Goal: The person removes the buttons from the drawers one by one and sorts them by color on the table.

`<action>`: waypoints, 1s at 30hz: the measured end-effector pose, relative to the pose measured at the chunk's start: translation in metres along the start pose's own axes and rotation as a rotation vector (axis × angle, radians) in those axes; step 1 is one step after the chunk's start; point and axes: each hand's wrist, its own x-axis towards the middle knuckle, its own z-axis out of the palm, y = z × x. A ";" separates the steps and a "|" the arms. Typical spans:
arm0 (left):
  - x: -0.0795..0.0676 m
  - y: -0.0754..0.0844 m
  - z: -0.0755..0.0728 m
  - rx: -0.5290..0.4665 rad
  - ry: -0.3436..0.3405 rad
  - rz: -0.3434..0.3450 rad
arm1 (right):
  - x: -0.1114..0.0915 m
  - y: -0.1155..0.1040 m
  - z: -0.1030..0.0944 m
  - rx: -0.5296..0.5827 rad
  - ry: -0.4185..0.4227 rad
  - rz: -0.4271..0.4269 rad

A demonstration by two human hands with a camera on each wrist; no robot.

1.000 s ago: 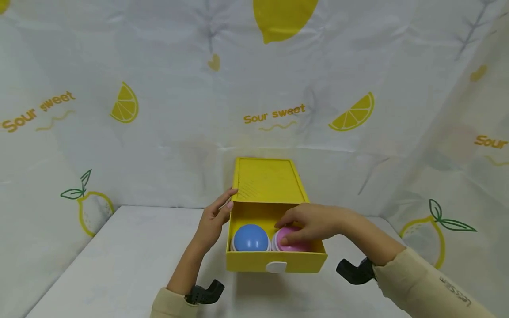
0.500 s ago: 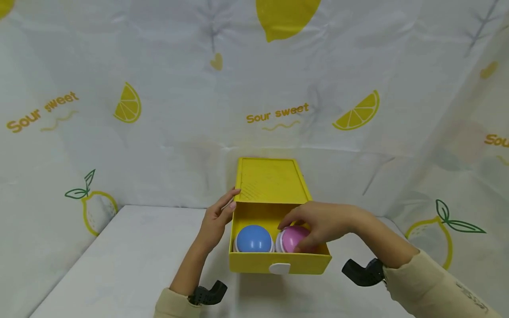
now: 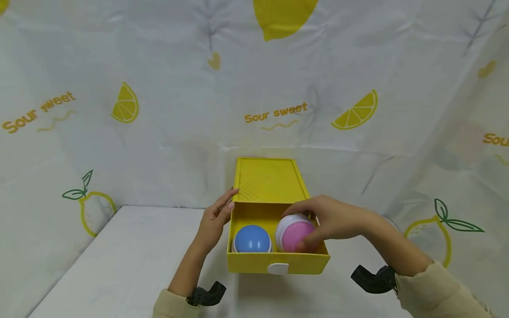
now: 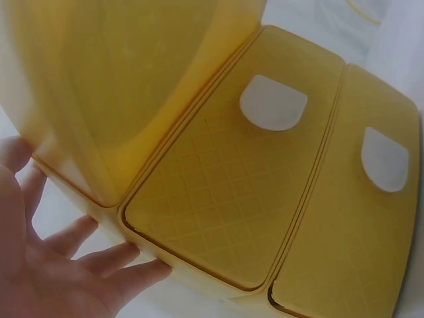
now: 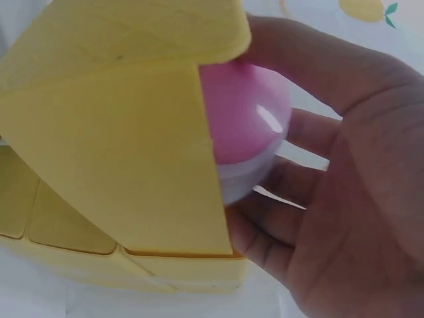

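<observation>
A small yellow drawer cabinet (image 3: 270, 179) stands on the table with its top drawer (image 3: 254, 263) pulled out. Inside that drawer, at the left, lies a blue ball (image 3: 252, 239) with a white lower half. My right hand (image 3: 338, 218) grips a pink and white ball (image 3: 297, 232) at the drawer's right side, its thumb over the pink half and the fingers round the white one. The ball is tilted, partly above the drawer wall. My left hand (image 3: 212, 221) rests on the cabinet's left side, with fairly straight fingertips (image 4: 156, 270) against its edge.
Two more drawers with white tabs (image 4: 273, 103) sit below the top one, both shut. A white table (image 3: 119, 260) lies under the cabinet. Behind it hangs a white curtain (image 3: 179, 132) printed with lemons.
My right hand has closed round the pink and white ball, tipped it and raised it a little. The left hand keeps its place at the cabinet; the blue ball stays put.
</observation>
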 end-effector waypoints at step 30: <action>-0.001 -0.004 0.003 0.007 0.037 0.036 | -0.052 0.071 0.053 0.796 0.881 -0.339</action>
